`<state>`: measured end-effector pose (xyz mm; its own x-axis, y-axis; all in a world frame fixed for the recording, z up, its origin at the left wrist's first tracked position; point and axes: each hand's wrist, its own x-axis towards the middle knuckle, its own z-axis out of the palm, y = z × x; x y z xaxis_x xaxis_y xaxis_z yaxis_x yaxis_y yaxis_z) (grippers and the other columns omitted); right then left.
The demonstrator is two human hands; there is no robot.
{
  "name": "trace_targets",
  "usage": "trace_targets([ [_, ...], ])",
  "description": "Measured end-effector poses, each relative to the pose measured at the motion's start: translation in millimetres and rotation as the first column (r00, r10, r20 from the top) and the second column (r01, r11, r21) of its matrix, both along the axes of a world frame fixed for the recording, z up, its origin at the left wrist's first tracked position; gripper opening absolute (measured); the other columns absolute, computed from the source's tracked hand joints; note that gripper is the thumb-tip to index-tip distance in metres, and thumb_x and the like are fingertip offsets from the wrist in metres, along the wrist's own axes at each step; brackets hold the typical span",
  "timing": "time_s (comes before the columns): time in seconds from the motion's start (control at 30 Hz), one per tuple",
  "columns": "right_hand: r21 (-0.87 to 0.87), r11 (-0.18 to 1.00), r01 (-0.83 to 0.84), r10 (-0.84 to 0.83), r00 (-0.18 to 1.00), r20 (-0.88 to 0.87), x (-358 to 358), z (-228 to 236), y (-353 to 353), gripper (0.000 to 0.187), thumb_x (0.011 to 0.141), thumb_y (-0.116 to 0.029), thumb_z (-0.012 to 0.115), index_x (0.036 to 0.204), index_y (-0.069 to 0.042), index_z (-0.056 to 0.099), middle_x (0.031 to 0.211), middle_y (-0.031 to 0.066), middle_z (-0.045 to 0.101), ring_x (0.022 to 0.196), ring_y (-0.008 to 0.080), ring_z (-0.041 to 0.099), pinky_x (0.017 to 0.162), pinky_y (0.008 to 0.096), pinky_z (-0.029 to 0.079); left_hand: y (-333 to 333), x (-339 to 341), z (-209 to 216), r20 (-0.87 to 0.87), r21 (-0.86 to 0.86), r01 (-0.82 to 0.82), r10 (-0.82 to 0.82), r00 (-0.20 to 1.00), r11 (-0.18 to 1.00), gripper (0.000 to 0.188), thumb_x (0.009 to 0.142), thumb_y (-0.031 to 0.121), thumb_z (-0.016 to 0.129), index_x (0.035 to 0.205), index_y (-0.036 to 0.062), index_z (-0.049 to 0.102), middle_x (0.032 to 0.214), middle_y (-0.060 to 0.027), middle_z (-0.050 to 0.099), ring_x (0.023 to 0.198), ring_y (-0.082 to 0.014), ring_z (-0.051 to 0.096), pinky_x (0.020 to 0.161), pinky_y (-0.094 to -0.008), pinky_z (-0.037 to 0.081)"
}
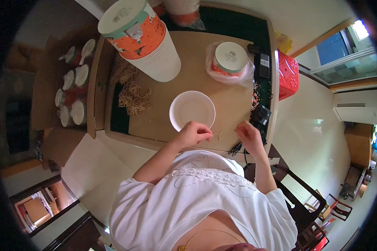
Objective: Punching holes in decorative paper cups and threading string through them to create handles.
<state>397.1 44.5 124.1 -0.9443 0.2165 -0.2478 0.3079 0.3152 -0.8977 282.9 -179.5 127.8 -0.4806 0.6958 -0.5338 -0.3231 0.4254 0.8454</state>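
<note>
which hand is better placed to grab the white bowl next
Probably left: the left hand is close by the bowl, while the right hand is farther off to the right.

One head-worn fisheye, facing steeply down; desk close below, wearer's torso nearer, lower middle.

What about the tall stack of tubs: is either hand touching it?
No, the left hand is by the white bowl and the right hand farther right, both apart from the tall stack.
</note>
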Motion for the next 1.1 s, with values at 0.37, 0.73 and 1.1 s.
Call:
trace_targets([
  [0.37,-0.196,0.975,-0.1,0.103,0.995,0.002,-15.3,-0.4,-51.7,0.021,0.083,-0.003,0.061,0.104,-0.003,0.055,0.068,-0.0004,0.049,0.06,0.0047,0.043,0.054,0.0214,0.037,4.5,2.1,-10.5,-0.241,-0.001,-0.046,0.044,0.97,0.999,0.011,0.081,0.011,0.065,0.079,0.0004,0.065,0.068,-0.0022,0.064,0.062,-0.0069,0.057,0.057,-0.023,0.046],
  [0.73,-0.165,0.983,0.074,-0.08,0.996,-0.029,-13.1,-17.8,-58.8,0.007,0.08,-0.007,0.067,0.085,-0.004,0.065,0.053,-0.0079,0.033,0.049,0.002,0.028,0.043,0.022,0.021,14.9,10.4,-16.1,-0.122,0.038,-0.126,0.129,0.984,0.991,0.018,0.089,0.016,0.057,0.078,0.0022,0.061,0.059,0.0022,0.054,0.052,-0.0062,0.046,0.048,-0.0226,0.039],
  [1.1,-0.434,0.841,0.322,-0.352,0.936,0.012,-20.4,-44.8,-55.6,0.005,0.083,-0.007,0.062,0.082,-0.002,0.061,0.058,-0.0074,0.047,0.055,0.0007,0.04,0.047,0.0177,0.03,27.8,16.6,-41.3,-0.932,0.014,-0.202,0.086,0.353,0.979,0.018,0.077,0.013,0.064,0.09,0.0024,0.057,0.081,-0.013,0.06,0.075,-0.0276,0.06,0.066,-0.0384,0.047],
])
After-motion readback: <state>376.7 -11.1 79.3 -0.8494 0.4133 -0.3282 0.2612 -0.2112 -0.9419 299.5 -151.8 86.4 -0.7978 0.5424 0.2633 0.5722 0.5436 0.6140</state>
